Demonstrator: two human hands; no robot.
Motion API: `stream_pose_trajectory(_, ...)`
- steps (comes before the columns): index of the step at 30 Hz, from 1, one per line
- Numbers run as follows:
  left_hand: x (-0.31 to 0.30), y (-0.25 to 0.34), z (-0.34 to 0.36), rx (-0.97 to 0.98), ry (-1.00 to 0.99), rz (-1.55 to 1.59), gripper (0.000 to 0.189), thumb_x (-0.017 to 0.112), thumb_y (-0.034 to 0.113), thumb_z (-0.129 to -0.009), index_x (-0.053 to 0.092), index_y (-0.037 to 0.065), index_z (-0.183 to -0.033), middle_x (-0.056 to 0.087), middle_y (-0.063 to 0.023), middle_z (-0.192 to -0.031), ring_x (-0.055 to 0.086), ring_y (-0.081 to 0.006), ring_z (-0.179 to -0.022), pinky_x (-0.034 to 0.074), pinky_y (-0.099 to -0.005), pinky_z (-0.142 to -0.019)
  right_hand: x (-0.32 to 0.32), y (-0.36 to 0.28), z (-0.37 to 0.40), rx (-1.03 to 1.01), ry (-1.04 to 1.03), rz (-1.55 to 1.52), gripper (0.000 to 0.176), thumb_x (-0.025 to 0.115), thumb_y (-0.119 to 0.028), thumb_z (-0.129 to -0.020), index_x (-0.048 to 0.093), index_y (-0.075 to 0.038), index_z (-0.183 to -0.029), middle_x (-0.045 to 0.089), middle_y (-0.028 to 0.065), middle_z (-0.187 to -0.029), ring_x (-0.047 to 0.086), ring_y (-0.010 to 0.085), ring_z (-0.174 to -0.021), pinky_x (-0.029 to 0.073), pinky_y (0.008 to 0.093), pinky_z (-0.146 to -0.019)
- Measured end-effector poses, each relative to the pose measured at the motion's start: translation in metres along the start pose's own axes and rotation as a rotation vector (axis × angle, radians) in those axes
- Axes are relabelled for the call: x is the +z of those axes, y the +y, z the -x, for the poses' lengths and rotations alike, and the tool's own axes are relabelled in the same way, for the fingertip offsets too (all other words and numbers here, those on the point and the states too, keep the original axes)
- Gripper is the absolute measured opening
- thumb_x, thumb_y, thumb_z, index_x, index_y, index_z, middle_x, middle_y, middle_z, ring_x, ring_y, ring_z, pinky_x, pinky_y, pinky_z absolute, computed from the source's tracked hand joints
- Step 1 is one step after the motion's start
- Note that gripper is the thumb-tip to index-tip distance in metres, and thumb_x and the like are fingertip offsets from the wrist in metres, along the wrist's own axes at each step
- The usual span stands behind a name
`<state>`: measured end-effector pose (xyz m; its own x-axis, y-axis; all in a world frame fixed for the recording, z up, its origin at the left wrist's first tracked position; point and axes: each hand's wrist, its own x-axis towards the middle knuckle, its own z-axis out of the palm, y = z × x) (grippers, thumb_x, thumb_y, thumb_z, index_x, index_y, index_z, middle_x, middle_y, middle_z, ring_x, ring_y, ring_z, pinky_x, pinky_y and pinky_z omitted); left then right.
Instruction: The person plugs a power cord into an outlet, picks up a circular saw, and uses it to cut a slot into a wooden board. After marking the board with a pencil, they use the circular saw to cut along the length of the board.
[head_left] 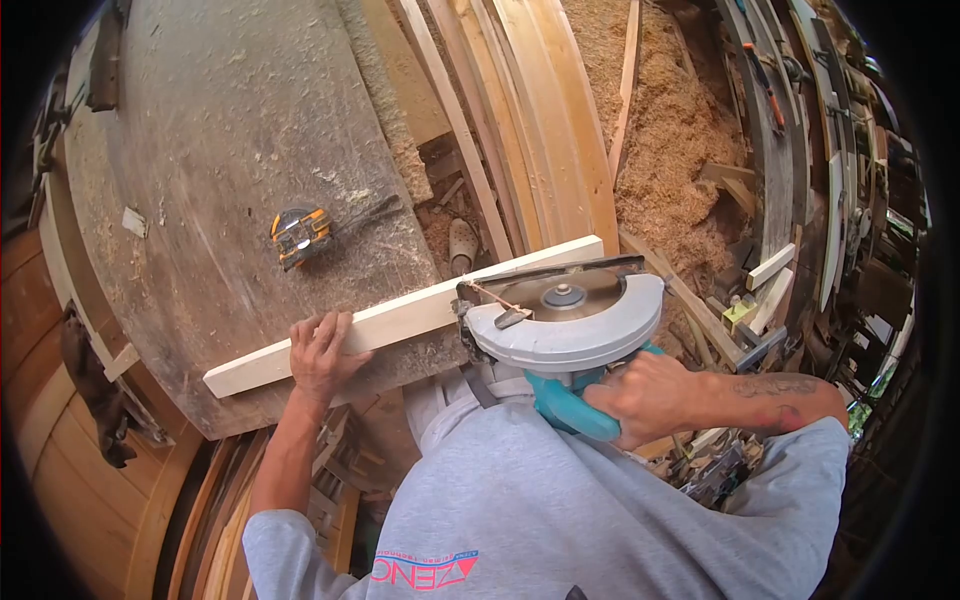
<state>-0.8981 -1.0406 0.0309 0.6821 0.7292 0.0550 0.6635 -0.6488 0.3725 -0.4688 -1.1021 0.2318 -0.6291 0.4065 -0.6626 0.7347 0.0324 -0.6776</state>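
A pale wooden board (400,317) lies slantwise across the front edge of the workbench, its right end jutting past the bench. My left hand (322,352) presses and grips it near the left end, fingers over the top and thumb along the near side. In my right hand (645,400) is the teal handle of a circular saw (570,335). The saw has a grey guard and a round blade, and its base meets the board's overhanging part. Whether the blade is cutting into the wood cannot be made out.
On the dusty workbench (230,180) sits a yellow and black tape measure (300,236). Long planks (545,120) lean beyond the bench, beside a heap of shavings (670,150). Offcuts (770,268) lie at the right, and wooden panels (90,450) stand at the left.
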Motion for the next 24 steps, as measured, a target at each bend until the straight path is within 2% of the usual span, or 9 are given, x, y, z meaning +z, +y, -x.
stream_pose_trajectory(3,0.0,0.0,0.0,-0.001,-0.015,0.0,0.075,0.087,0.032,-0.053,0.065,0.009,-0.121,0.063,-0.0068,-0.115,0.059,-0.0291,-0.102,0.044,-0.0436,-0.09,0.003,0.001,0.0,-0.012,0.012,-0.008,0.026,0.067,-0.017,-0.064,0.059,-0.003,-0.085,0.062,0.0166,-0.058,0.064,0.038,-0.053,0.052,0.0511,-0.051)
stream_pose_trajectory(5,0.0,0.0,0.0,0.001,-0.017,0.001,0.075,0.087,0.032,-0.054,0.064,0.009,-0.121,0.063,-0.0068,-0.115,0.059,-0.0291,-0.102,0.044,-0.0435,-0.09,0.007,0.003,-0.001,-0.052,0.096,0.027,0.024,0.072,-0.02,-0.066,0.054,-0.007,-0.074,0.058,0.0115,-0.055,0.06,0.0343,-0.047,0.049,0.0473,-0.046)
stream_pose_trajectory(6,0.0,-0.001,0.001,0.002,-0.015,0.003,0.075,0.088,0.032,-0.054,0.064,0.009,-0.121,0.063,-0.0068,-0.115,0.059,-0.0291,-0.103,0.044,-0.0435,-0.09,0.007,0.003,-0.001,-0.05,0.098,0.026,0.024,0.072,-0.02,-0.066,0.054,-0.007,-0.074,0.058,0.0115,-0.055,0.06,0.0343,-0.047,0.049,0.0473,-0.046)
stream_pose_trajectory(12,0.0,-0.001,0.0,0.003,-0.024,0.01,0.075,0.088,0.029,-0.053,0.065,0.007,-0.12,0.063,-0.0073,-0.115,0.059,-0.0292,-0.103,0.044,-0.0439,-0.091,0.004,-0.001,-0.003,-0.034,0.079,-0.018,0.023,0.071,-0.02,-0.068,0.054,-0.007,-0.076,0.058,0.0117,-0.055,0.06,0.0342,-0.049,0.048,0.0476,-0.047)
stream_pose_trajectory(14,-0.001,0.0,-0.001,0.011,-0.014,0.013,0.074,0.088,0.028,-0.053,0.065,0.007,-0.12,0.064,-0.0076,-0.115,0.059,-0.0293,-0.103,0.044,-0.044,-0.091,0.002,-0.003,-0.004,-0.004,0.031,-0.042,0.021,0.066,-0.016,-0.069,0.059,-0.004,-0.084,0.061,0.0169,-0.057,0.063,0.0388,-0.053,0.05,0.0515,-0.051)
stream_pose_trajectory(16,-0.002,0.001,-0.003,0.014,-0.007,-0.014,0.074,0.089,0.03,-0.05,0.065,0.01,-0.118,0.064,-0.0045,-0.114,0.059,-0.0272,-0.099,0.044,-0.0418,-0.087,0.005,-0.002,-0.004,0.0,0.038,-0.046,0.021,0.065,-0.016,-0.069,0.059,-0.003,-0.085,0.061,0.0172,-0.057,0.063,0.0391,-0.053,0.05,0.0516,-0.051)
stream_pose_trajectory(24,-0.003,0.002,-0.002,0.01,-0.007,0.002,0.072,0.088,0.027,-0.052,0.065,0.008,-0.119,0.064,-0.0062,-0.115,0.059,-0.0286,-0.1,0.045,-0.043,-0.09,0.002,-0.009,-0.006,0.019,0.026,-0.042,0.022,0.065,-0.015,-0.07,0.06,-0.003,-0.087,0.062,0.0185,-0.06,0.063,0.0399,-0.054,0.05,0.0518,-0.051)
